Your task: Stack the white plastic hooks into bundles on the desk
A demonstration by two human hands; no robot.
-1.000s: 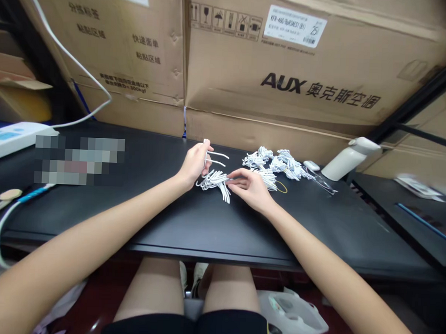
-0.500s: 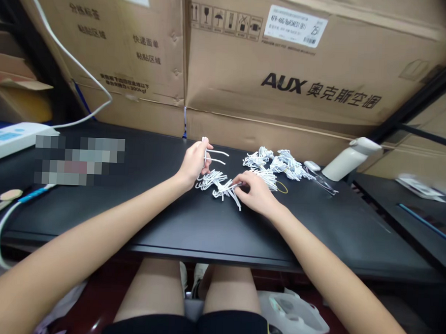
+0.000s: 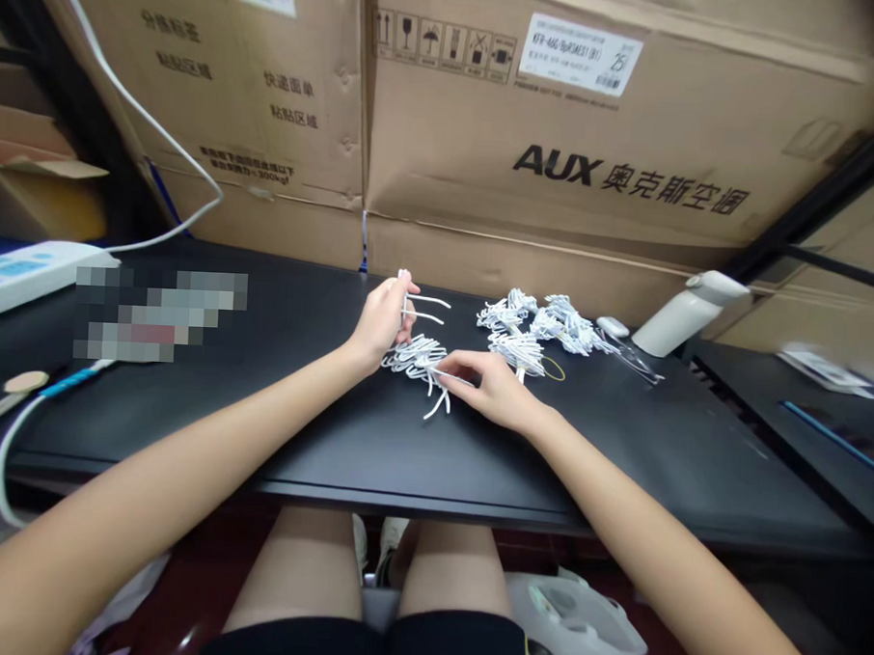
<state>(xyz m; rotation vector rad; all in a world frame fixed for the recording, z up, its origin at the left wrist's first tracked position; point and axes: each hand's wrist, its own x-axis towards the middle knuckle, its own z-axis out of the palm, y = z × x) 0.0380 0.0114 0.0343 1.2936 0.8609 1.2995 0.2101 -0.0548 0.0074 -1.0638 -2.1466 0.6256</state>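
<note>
My left hand [image 3: 383, 323] is raised over the table, its fingers closed around a few thin white cords [image 3: 430, 300] whose free ends stick out to the right. Just below it lies a loose pile of short white cords [image 3: 412, 357]. My right hand [image 3: 498, 390] reaches in from the right, thumb and fingers pinched on a white cord at the pile's right edge. Two cord ends [image 3: 438, 403] hang towards me there. Behind the right hand, a bunch of white cords [image 3: 517, 350] rests beside a yellow loop [image 3: 555, 369]. More bunched cords [image 3: 567, 325] lie farther back.
A white bottle [image 3: 688, 314] leans at the back right near a small white object [image 3: 612, 326]. Large cardboard boxes [image 3: 486, 194] stand along the black table's [image 3: 374, 450] rear. A power strip [image 3: 30, 271] sits at the left, with a white cable [image 3: 149, 122] above.
My right hand has moved a little left, bringing the pinched cord against the pile. The left hand stays nearly where it was, holding its cords.
</note>
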